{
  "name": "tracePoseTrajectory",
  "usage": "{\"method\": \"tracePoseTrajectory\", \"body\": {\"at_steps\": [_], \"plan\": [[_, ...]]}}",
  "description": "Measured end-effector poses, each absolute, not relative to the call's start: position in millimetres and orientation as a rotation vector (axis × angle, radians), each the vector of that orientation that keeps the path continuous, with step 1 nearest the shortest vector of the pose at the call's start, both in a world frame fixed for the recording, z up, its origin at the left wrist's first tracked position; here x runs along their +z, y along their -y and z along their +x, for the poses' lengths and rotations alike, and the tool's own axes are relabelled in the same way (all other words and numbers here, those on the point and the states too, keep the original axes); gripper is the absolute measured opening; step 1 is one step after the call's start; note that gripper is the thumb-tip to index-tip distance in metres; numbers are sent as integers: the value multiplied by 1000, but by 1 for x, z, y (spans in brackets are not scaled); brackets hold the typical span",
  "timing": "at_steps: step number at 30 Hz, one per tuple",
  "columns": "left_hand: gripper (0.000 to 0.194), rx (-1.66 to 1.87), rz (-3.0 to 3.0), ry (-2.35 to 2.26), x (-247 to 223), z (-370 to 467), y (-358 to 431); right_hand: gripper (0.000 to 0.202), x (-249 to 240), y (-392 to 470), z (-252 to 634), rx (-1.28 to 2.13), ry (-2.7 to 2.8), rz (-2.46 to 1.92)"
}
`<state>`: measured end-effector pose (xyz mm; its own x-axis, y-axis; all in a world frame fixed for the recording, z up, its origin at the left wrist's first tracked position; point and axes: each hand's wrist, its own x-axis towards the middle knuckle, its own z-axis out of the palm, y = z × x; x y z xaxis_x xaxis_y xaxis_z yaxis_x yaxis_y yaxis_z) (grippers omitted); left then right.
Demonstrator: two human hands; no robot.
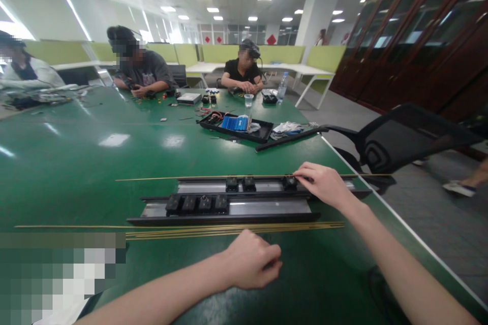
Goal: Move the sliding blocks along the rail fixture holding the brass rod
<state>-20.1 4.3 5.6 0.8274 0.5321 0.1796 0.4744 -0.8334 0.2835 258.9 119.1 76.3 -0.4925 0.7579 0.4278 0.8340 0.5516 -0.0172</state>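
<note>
My right hand is at the right part of the far metal channel, its thumb and fingertips pinched at a small black block and the thin brass rod along the channel's far edge. Two more black blocks sit further left in that channel. The near channel holds several black blocks side by side at its left. Below it lie several long brass rods. My left hand is curled closed on the near side of these rods, with nothing visible in it.
Beyond the channels, a black tray holds a blue finned part, beside a cloth and a long black strip. A bottle and cup stand further back. Several people sit around the green table. An office chair is at right.
</note>
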Motion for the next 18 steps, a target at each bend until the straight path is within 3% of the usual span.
{"method": "tracePoseTrajectory", "body": {"at_steps": [18], "plan": [[21, 370, 2791, -774, 5, -21, -5, 23, 73, -120, 260, -302, 2403, -1297]]}}
